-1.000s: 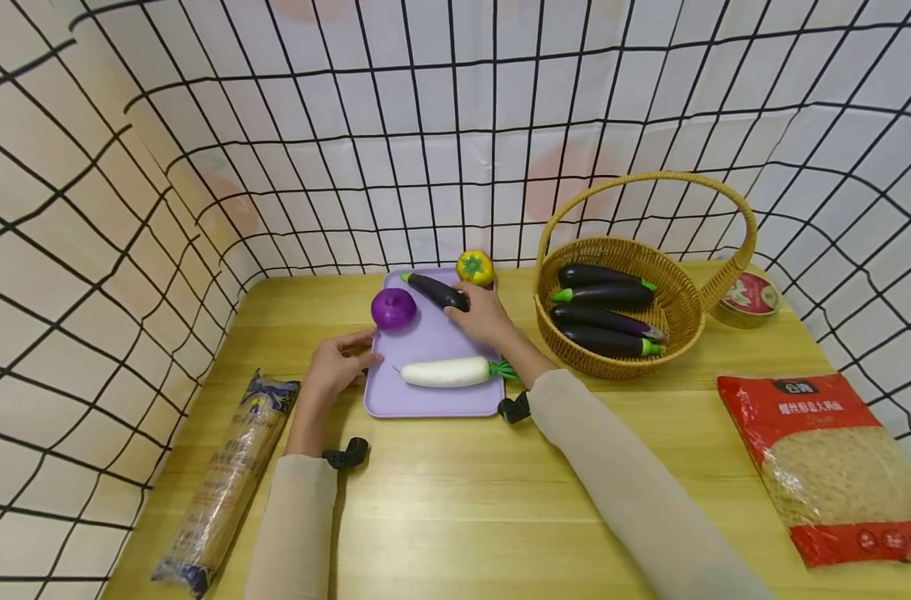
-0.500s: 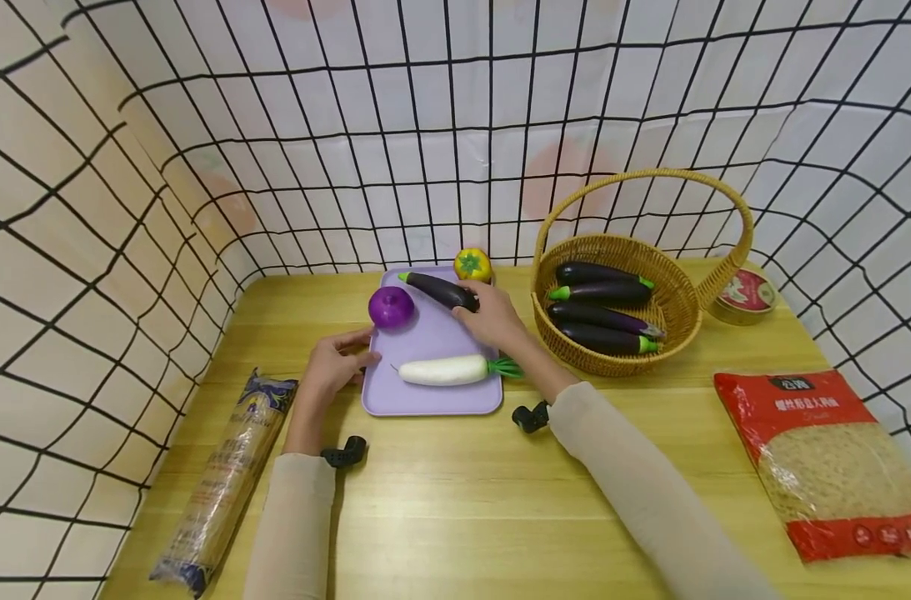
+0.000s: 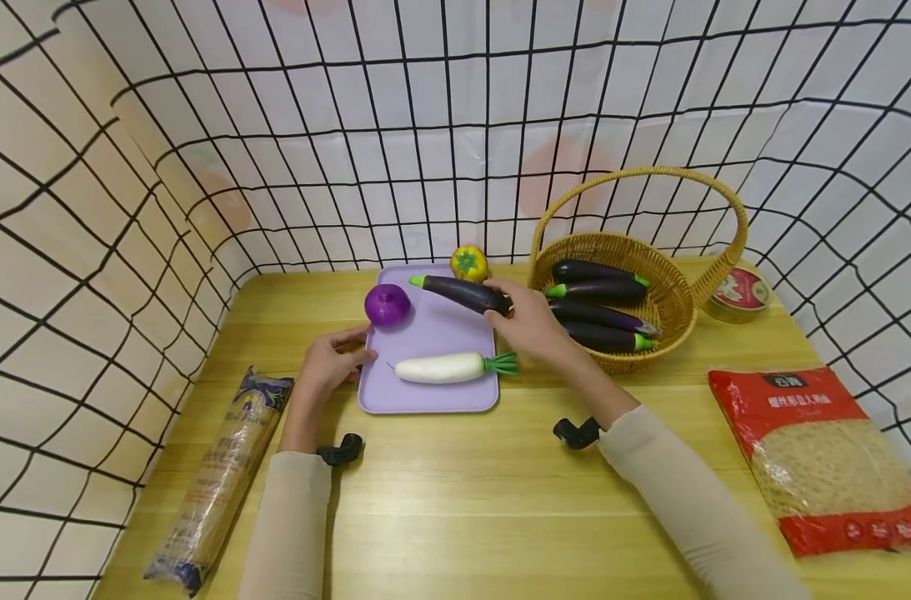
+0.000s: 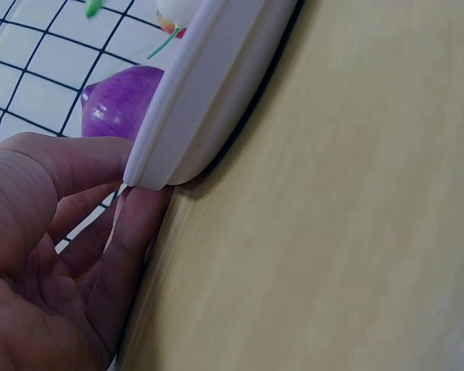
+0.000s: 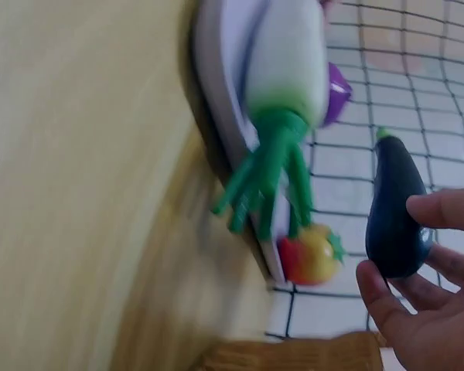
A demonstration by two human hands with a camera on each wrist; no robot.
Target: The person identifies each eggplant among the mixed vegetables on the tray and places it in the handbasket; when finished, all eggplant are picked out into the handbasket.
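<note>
My right hand point(image 3: 532, 323) holds a dark eggplant point(image 3: 458, 292) by its thick end, its green cap pointing left over the lilac tray point(image 3: 428, 400). In the right wrist view the eggplant point(image 5: 397, 209) is pinched between thumb and fingers. At the tray's left edge my left hand point(image 3: 331, 363) pinches the rim; the left wrist view has the thumb on top and fingertips beneath the tray point(image 4: 209, 93). On the tray lie a purple onion point(image 3: 387, 305) and a white radish point(image 3: 440, 368) with green leaves over the right edge. A yellow pepper point(image 3: 468, 262) sits at the back right corner.
Right of the tray stands a wicker basket point(image 3: 688, 287) with a tall handle and several eggplants point(image 3: 601, 337) inside. Behind it is a round tin point(image 3: 738, 293). A red pasta bag point(image 3: 823, 458) lies at right, a long noodle packet point(image 3: 222, 479) at left. Gridded cloth point(image 3: 425, 133) surrounds the table.
My right hand has lifted the eggplant off the tray and carried it rightward, toward the basket. The left hand stays at the tray's rim.
</note>
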